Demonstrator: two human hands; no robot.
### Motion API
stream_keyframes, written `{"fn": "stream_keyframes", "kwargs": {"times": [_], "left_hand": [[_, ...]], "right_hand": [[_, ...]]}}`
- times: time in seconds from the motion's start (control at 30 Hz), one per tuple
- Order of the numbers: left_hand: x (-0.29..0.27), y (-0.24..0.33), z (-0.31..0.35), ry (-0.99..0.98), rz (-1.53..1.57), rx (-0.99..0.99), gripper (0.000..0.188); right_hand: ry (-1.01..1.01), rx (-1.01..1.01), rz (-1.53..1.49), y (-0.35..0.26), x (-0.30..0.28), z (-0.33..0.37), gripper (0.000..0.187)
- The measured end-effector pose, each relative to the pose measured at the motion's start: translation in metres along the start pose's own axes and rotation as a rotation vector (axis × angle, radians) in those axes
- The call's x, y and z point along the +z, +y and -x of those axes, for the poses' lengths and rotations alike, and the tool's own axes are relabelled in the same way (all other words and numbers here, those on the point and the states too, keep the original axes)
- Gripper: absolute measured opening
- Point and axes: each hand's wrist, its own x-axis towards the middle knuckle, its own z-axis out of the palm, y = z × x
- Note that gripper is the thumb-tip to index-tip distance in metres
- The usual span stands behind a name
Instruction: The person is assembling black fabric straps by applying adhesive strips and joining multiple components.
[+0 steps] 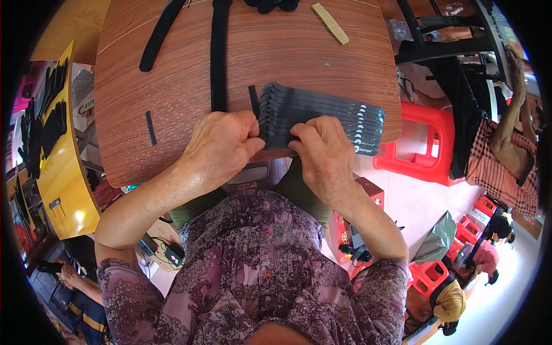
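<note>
A fanned row of dark grey printed cards (322, 109) lies overlapped near the front edge of the brown wooden table. My left hand (221, 144) is closed at the left end of the nearest card, thumb and fingers pinched together; whatever is between them is hidden. My right hand (325, 152) has curled fingers gripping the nearest card at its middle. Just behind my left hand a long black strap (219, 57) runs away across the table. Beside the cards lies a short black strip (253, 99), with another short strip (150, 127) farther left.
Another black strap (156, 43) and a yellowish flat bar (330, 23) lie toward the far side of the wooden table (276, 63). A red plastic stool (422, 141) stands at the right. To the left is a yellow table (66, 178) with black items. Other people sit on both sides.
</note>
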Motion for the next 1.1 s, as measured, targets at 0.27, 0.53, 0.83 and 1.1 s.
{"fn": "stream_keyframes", "kwargs": {"times": [0.27,0.53,0.83,1.1], "left_hand": [[0.021,0.001,0.01,0.182,-0.02,-0.111,0.02],[0.028,0.006,0.014,0.228,0.023,-0.165,0.012],[0.033,0.01,0.016,0.28,0.058,-0.165,0.011],[0.036,0.011,0.013,0.27,0.005,-0.199,0.012]], "right_hand": [[-0.04,0.035,-0.022,0.001,-0.001,-0.002,0.028],[-0.026,0.01,0.013,0.001,0.002,-0.003,0.027],[0.061,-0.072,0.005,0.004,0.01,0.002,0.029],[0.08,-0.015,-0.132,0.008,0.009,-0.003,0.026]]}}
